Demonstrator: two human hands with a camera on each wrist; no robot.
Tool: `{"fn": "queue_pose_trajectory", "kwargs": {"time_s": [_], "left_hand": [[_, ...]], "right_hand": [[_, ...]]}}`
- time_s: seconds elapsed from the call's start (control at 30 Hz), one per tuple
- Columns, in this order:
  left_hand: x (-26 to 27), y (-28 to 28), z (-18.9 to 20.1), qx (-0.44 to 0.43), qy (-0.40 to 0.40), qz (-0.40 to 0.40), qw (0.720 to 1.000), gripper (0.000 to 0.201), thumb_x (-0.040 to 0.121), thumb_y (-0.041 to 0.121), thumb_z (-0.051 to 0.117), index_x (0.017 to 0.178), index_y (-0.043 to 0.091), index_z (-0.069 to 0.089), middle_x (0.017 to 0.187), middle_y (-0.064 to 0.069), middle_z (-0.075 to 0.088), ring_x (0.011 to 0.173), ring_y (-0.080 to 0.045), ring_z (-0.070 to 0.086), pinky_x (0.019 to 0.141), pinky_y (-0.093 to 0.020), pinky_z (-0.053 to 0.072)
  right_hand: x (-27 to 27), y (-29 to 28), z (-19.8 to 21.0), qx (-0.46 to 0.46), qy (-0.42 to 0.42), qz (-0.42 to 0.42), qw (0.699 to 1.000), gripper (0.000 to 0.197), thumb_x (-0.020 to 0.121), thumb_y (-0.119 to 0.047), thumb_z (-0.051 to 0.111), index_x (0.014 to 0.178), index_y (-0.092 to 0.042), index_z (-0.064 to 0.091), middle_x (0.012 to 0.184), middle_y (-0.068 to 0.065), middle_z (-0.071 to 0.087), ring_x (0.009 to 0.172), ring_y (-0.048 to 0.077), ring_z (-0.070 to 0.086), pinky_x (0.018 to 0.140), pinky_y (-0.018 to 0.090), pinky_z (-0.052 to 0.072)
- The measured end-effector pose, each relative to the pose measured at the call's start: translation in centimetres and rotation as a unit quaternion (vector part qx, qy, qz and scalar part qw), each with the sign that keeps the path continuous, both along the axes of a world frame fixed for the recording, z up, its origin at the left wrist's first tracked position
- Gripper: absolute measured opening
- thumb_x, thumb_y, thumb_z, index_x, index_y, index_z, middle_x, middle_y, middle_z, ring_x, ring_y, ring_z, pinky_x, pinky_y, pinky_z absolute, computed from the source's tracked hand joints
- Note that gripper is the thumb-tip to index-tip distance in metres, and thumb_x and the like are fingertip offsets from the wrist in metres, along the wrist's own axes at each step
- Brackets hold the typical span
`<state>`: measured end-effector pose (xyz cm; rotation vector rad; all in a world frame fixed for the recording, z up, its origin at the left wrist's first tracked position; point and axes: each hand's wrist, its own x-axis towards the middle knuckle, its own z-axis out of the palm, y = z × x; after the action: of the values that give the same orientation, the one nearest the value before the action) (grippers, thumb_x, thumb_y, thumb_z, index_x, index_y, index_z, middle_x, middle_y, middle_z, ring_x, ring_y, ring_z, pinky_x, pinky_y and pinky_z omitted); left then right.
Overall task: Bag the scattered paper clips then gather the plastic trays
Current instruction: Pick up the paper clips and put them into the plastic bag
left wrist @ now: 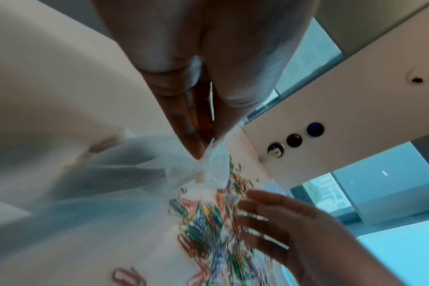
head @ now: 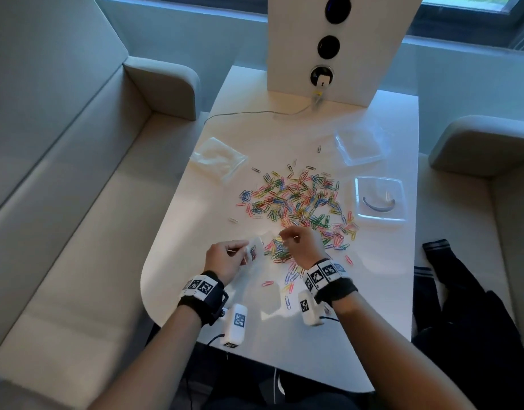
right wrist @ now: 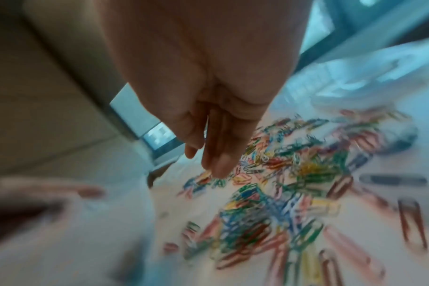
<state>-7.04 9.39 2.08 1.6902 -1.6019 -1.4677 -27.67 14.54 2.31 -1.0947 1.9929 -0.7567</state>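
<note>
Coloured paper clips (head: pixel 296 199) lie scattered across the middle of the white table (head: pixel 373 291). My left hand (head: pixel 246 250) pinches the rim of a small clear plastic bag (head: pixel 256 245) at the pile's near left edge. The left wrist view shows the crumpled bag (left wrist: pixel 203 170) held at the fingertips (left wrist: pixel 196 149). My right hand (head: pixel 287 236) hovers just right of the bag, over the nearest clips (right wrist: pixel 269 212). Its fingers (right wrist: pixel 218 166) point down, relaxed, and hold nothing. Two clear plastic trays sit at the right, one far (head: pixel 362 146) and one nearer (head: pixel 379 199).
A heap of spare clear bags (head: pixel 217 158) lies at the left of the table. The nearer tray holds a grey curved piece (head: pixel 379 205). A white upright panel (head: pixel 337 45) with a plugged cable stands at the far end. Beige sofas flank the table; a dark garment (head: pixel 461 306) lies at the right.
</note>
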Motion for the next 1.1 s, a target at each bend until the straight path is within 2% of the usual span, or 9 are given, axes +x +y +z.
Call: {"fn": "queue_pose_trajectory", "kwargs": {"time_s": [0.1, 0.2, 0.3, 0.4, 0.63, 0.73, 0.83, 0.97, 1.1], "left_hand": [[2.1, -1.2, 0.8, -0.014, 0.001, 0.037, 0.999, 0.017, 0.088, 0.009, 0.068, 0.101, 0.016, 0.077, 0.103, 0.003, 0.074, 0.097, -0.01, 0.068, 0.088, -0.022, 0.053], [3.7, -2.2, 1.1, -0.025, 0.007, 0.073, 0.997, 0.017, 0.086, 0.008, 0.069, 0.098, 0.016, 0.078, 0.101, 0.003, 0.075, 0.098, -0.012, 0.069, 0.095, -0.03, 0.053], [5.1, -2.9, 0.6, -0.029, 0.013, 0.088, 0.996, 0.018, 0.084, 0.009, 0.068, 0.095, 0.019, 0.079, 0.098, 0.007, 0.076, 0.097, -0.011, 0.07, 0.094, -0.036, 0.055], [5.9, -3.0, 0.1, -0.027, 0.013, 0.091, 0.995, 0.018, 0.084, 0.01, 0.068, 0.094, 0.021, 0.079, 0.097, 0.007, 0.076, 0.096, -0.013, 0.071, 0.093, -0.038, 0.056], [4.9, -2.1, -1.4, 0.007, 0.033, 0.092, 0.995, 0.019, 0.082, 0.011, 0.072, 0.083, 0.028, 0.079, 0.092, 0.004, 0.078, 0.089, -0.017, 0.073, 0.088, -0.041, 0.058], [3.4, -1.4, -1.6, 0.011, 0.027, 0.073, 0.997, 0.022, 0.083, 0.009, 0.07, 0.083, 0.029, 0.078, 0.084, 0.002, 0.078, 0.076, -0.016, 0.071, 0.087, -0.041, 0.059], [2.2, -1.1, -1.8, 0.015, 0.022, 0.052, 0.998, 0.021, 0.084, 0.009, 0.069, 0.087, 0.027, 0.078, 0.076, 0.003, 0.077, 0.068, -0.016, 0.069, 0.087, -0.04, 0.059], [0.8, -0.8, -1.8, 0.02, 0.018, 0.032, 0.999, 0.018, 0.085, 0.008, 0.068, 0.093, 0.02, 0.079, 0.072, -0.001, 0.076, 0.067, -0.017, 0.068, 0.086, -0.038, 0.059], [-0.8, -0.7, -1.7, 0.02, 0.012, 0.025, 0.999, 0.019, 0.086, 0.007, 0.067, 0.097, 0.016, 0.079, 0.074, -0.005, 0.075, 0.068, -0.017, 0.068, 0.084, -0.034, 0.059]], "right_hand": [[1.4, -0.8, -1.7, -0.011, 0.152, 0.204, 0.967, 0.038, 0.094, -0.008, 0.053, 0.13, -0.015, 0.06, 0.136, 0.008, 0.058, 0.126, 0.024, 0.051, 0.109, 0.032, 0.038], [4.2, -1.2, -4.1, -0.01, 0.296, 0.401, 0.867, 0.058, 0.095, -0.015, 0.053, 0.148, -0.019, 0.032, 0.159, 0.01, 0.024, 0.147, 0.031, 0.021, 0.118, 0.053, 0.023], [6.2, -1.8, -5.8, 0.02, 0.378, 0.481, 0.791, 0.064, 0.096, -0.023, 0.051, 0.152, -0.014, 0.021, 0.162, 0.012, 0.014, 0.148, 0.034, 0.014, 0.119, 0.057, 0.015], [6.1, -1.9, -7.0, 0.049, 0.439, 0.478, 0.759, 0.069, 0.098, -0.037, 0.044, 0.154, -0.012, 0.014, 0.163, 0.01, 0.009, 0.149, 0.033, 0.01, 0.118, 0.06, 0.009], [0.1, 1.1, -7.7, 0.15, 0.414, 0.383, 0.812, 0.08, 0.094, -0.062, 0.036, 0.155, -0.026, 0.0, 0.163, 0.004, -0.012, 0.148, 0.042, -0.007, 0.114, 0.068, 0.007], [-1.4, 2.6, -7.2, 0.101, 0.407, 0.38, 0.825, 0.062, 0.098, -0.03, 0.049, 0.152, -0.021, 0.021, 0.161, 0.015, 0.013, 0.142, 0.043, 0.022, 0.111, 0.057, 0.032], [-2.4, 3.4, -6.8, 0.041, 0.387, 0.341, 0.856, 0.045, 0.09, -0.001, 0.055, 0.134, -0.013, 0.052, 0.132, 0.012, 0.051, 0.113, 0.03, 0.05, 0.09, 0.036, 0.05], [-4.0, 2.8, -7.2, 0.022, 0.308, 0.28, 0.909, 0.02, 0.09, -0.001, 0.061, 0.102, -0.012, 0.073, 0.098, 0.007, 0.066, 0.087, 0.024, 0.059, 0.079, 0.034, 0.054], [-6.2, 2.8, -6.0, 0.004, 0.116, 0.038, 0.993, 0.016, 0.083, -0.007, 0.071, 0.098, -0.012, 0.077, 0.093, -0.002, 0.072, 0.082, 0.011, 0.064, 0.087, 0.025, 0.053]]}}
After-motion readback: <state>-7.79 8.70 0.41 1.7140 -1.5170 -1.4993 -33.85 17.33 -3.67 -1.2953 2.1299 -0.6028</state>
